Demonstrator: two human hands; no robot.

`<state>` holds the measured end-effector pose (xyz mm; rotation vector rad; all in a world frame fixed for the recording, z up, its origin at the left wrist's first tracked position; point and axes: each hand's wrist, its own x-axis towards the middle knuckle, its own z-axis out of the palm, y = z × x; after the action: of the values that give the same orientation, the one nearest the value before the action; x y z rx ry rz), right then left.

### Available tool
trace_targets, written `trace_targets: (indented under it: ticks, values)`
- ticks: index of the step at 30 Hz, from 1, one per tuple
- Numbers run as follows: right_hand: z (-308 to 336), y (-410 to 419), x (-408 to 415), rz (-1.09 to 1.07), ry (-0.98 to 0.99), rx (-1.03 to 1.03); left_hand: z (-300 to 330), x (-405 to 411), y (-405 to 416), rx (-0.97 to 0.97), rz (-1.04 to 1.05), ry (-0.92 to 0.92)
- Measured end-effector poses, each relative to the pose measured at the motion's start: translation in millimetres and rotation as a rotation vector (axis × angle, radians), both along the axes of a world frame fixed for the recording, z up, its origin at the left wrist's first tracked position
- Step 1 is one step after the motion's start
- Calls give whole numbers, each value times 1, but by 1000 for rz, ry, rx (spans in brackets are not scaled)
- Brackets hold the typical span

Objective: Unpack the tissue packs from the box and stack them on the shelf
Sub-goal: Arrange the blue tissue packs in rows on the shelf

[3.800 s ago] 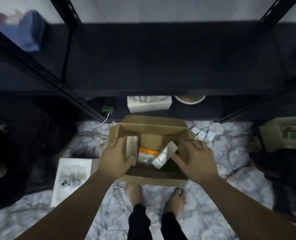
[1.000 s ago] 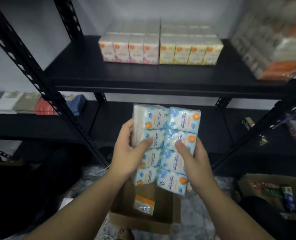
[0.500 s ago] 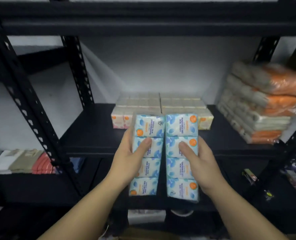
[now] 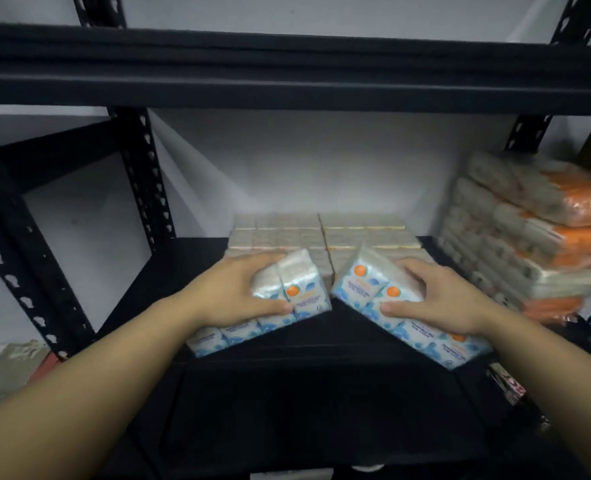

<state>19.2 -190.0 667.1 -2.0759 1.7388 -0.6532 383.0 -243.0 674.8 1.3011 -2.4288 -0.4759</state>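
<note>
Now left hand (image 4: 233,295) gripping blue pack (image 4: 288,296), shelf (image 4: 169,282)

Open black shelf board (image 4: 169,271) on the left, bare back to the wall beside the perforated upright (image 4: 145,181). Blocked at centre rear by rows of stacked tissue packs (image 4: 321,233). Hemmed in on the right by a pile of orange-wrapped packs (image 4: 536,237). Capped overhead by the upper shelf beam (image 4: 287,77); clear air above the centre rows.
</note>
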Motion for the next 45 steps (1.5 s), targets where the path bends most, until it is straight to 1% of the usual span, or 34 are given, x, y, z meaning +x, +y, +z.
trace_targets:
  ticks: [2, 4, 7, 9, 11, 14, 15, 20, 34, 39, 45]
  values:
    - [-8, -13, -13, 34, 114, 57, -13, -8, -13, -4, -6, -123]
    - [-15, -25, -24, 66, 198, 99, -23, -19, -23, 13, -5, -203]
    - [-20, -37, -32, 135, 299, 123, -36, -32, -33, 25, -35, -257]
    - [-24, -43, -34, 190, 320, 137, -43, -37, -38, 1, -57, -275]
    - [-26, -47, -35, 230, 333, 114, -47, -39, -42, -60, -66, -304]
    - [-27, -49, -32, 245, 452, -12, -49, -38, -43, -168, -75, -316]
    - [-28, -48, -31, 243, 465, -49, -50, -37, -43, -190, -85, -304]
    - [-37, -44, -29, 179, 436, -129, -61, -33, -43, -267, -96, -259]
    - [-31, -49, -22, 138, 467, -76, -63, -43, -45, -266, -48, -189]
    - [-26, -43, -17, 107, 491, -113, -53, -42, -45, -240, -29, -269]
    - [-33, -48, -8, 40, 539, -67, -51, -41, -43, -108, 61, -446]
